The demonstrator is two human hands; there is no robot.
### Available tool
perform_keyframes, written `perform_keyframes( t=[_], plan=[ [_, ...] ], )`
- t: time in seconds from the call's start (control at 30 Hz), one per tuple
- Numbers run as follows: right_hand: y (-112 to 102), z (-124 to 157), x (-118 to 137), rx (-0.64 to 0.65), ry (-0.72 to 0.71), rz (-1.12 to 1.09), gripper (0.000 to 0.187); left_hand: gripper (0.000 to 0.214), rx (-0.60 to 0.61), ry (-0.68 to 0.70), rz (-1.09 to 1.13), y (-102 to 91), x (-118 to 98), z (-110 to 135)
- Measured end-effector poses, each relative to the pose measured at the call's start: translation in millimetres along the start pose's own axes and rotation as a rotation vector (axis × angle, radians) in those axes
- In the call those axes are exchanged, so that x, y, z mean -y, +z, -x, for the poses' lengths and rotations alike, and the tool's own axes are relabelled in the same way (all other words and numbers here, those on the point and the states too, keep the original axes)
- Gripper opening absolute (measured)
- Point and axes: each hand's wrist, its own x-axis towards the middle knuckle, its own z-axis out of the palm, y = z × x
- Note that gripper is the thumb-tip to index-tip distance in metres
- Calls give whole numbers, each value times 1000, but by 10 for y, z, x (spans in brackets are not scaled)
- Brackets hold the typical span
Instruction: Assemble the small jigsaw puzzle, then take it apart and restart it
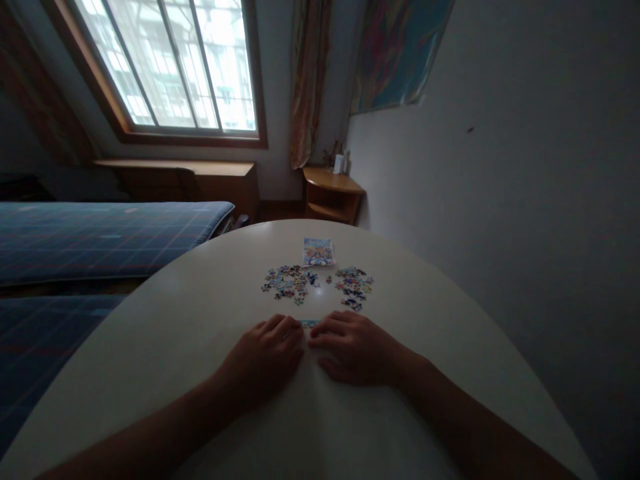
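A short blue strip of jigsaw pieces lies flat on the white round table, its two ends covered by my hands. My left hand rests at the strip's left end, fingers curled down and pressed together on it. At the right end, my right hand has its fingers bent over the strip, with the thumb lower down and apart. Just beyond lie two heaps of loose jigsaw pieces, a left heap and a right heap. One loose piece sits between them.
Behind the heaps lies a colourful picture card. A bed with a blue plaid cover stands beyond the table's left edge. A wooden corner cabinet is at the back, and a bare wall runs along the right.
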Motion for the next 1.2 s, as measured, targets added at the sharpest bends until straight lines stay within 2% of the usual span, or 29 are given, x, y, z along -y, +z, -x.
perform_keyframes(
  t=[0.53,1.2],
  plan=[
    [-8,-6,6,-9,-3,2,24,14,-10,12,-27,27,7,11],
    [18,6,-15,-8,-7,-11,25,15,43,-2,3,-10,1,3]
  ],
)
